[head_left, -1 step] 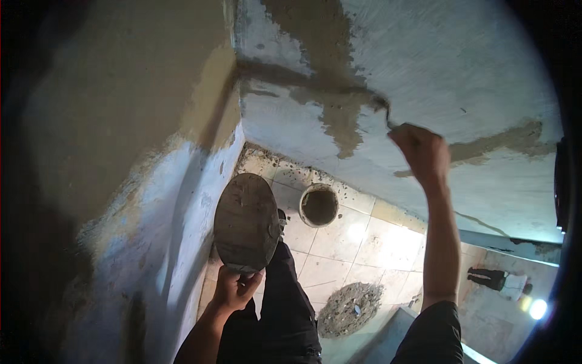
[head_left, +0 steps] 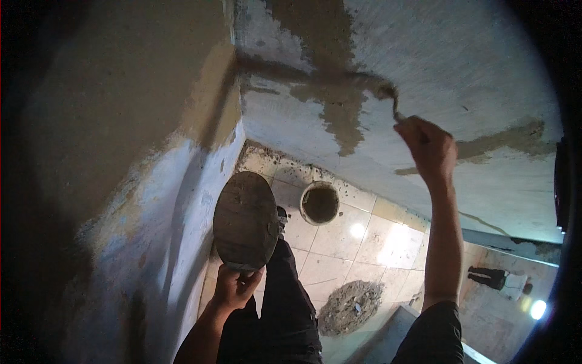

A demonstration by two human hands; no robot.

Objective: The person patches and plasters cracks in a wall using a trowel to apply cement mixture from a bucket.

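Observation:
My left hand [head_left: 235,288] is closed on the near edge of a dark oval mortar board [head_left: 245,221], whose face carries grey smears. Raised to the wall on the right, my right hand [head_left: 429,145] grips a small trowel [head_left: 396,104] by its handle, which the fingers mostly cover. The trowel's bent neck shows, and its smeared blade end is at the right end of a wet mortar streak [head_left: 364,79]. This streak crosses a broad vertical band of mortar [head_left: 330,36] on the pale wall [head_left: 424,54].
A round bucket [head_left: 319,203] with grey mix stands on the tiled floor [head_left: 327,246]. Nearer lies a heap of mortar rubble [head_left: 351,308]. The left wall [head_left: 121,91] meets the pale wall in a corner. Far right, another person [head_left: 500,280] is near a bright lamp [head_left: 538,309].
My right hand and the trowel have shifted slightly to the right along the wall. My left hand and the mortar board stay nearly in place.

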